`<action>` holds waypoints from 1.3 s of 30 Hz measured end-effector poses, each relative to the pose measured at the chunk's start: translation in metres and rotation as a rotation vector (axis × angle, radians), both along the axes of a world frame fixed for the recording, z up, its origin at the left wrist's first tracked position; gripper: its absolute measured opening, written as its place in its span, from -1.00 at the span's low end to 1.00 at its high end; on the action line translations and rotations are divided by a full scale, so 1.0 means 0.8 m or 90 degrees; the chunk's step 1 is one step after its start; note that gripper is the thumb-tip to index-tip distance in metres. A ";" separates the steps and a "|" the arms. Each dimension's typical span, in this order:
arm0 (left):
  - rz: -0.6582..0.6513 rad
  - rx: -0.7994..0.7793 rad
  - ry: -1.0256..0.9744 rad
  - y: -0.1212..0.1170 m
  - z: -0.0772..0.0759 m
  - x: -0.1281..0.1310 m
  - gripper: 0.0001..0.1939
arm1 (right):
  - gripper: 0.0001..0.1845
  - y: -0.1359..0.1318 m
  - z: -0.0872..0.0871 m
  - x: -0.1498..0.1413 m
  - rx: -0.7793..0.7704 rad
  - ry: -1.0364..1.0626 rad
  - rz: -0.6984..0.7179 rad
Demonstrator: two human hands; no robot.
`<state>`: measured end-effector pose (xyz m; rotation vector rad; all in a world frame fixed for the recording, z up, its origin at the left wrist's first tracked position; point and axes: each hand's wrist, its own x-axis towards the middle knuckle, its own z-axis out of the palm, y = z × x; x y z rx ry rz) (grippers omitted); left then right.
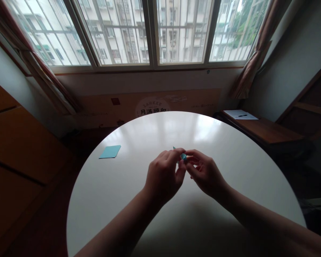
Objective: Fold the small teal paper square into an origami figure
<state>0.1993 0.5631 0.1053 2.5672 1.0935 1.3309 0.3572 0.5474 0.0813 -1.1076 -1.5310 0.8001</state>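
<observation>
A small piece of folded blue paper is held between my two hands above the middle of the round white table. My left hand pinches it from the left, and a pointed blue corner sticks up past the index finger. From the right, my right hand has its thumb and index fingertips closed at the paper's right edge. Most of the folded shape is hidden behind the fingers. A flat square stack of blue paper lies on the table to the left, apart from both hands.
The round white table reaches close to the wall under a barred window. To the right stands a low wooden table bearing a white paper sheet and a dark pen. A wooden chair leans there, and a wooden cabinet stands left.
</observation>
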 end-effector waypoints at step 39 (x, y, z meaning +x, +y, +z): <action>0.023 0.286 0.026 -0.010 0.009 0.002 -0.66 | -0.71 -0.013 0.014 -0.006 -0.070 0.310 0.105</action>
